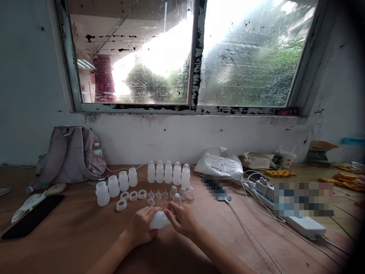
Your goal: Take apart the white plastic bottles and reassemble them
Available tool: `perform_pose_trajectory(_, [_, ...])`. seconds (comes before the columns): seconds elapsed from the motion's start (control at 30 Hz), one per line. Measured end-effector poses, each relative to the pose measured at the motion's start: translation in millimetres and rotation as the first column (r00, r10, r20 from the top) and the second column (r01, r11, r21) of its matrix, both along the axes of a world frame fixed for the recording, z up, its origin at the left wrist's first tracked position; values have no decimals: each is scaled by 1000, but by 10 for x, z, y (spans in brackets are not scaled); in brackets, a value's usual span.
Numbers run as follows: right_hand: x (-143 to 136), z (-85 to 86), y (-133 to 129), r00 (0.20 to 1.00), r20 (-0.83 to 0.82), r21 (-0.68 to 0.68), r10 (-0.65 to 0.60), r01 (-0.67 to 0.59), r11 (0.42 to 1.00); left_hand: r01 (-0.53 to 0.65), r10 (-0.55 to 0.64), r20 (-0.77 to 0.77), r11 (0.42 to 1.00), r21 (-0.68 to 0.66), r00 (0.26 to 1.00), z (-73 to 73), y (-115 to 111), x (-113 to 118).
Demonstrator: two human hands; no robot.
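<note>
A translucent white baby bottle [157, 221] lies tilted on its side between my hands, close to the table's front. My left hand [142, 225] is wrapped round its body. The fingers of my right hand [181, 219] close on its top end, where they hide what sits on the neck. Just beyond are clear nipples [158, 194], screw rings [133, 196] and clear domed caps [176, 198]. Several open bottles [113, 186] stand in a slanting row at the left. Behind the nipples, a row of capped bottles [168, 173] stands upright.
A grey backpack [70, 156] leans against the wall at the left, with a black flat object [32, 217] before it. A silvery bag [219, 163], a phone-like blurred item with a cable, and a white power strip [303, 224] lie to the right. Yellow parts [345, 180] are farther right.
</note>
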State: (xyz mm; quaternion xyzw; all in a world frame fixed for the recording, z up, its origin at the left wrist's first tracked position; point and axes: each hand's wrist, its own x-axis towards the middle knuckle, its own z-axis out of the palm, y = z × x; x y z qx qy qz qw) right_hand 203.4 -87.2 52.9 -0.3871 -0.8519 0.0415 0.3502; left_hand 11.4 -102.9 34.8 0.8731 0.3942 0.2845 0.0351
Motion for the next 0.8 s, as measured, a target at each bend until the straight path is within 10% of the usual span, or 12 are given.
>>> perform_pose_trajectory(0.8, [148, 127, 144, 986, 156, 269, -56, 12, 963, -40, 36, -105, 999, -33, 994, 385, -110, 27])
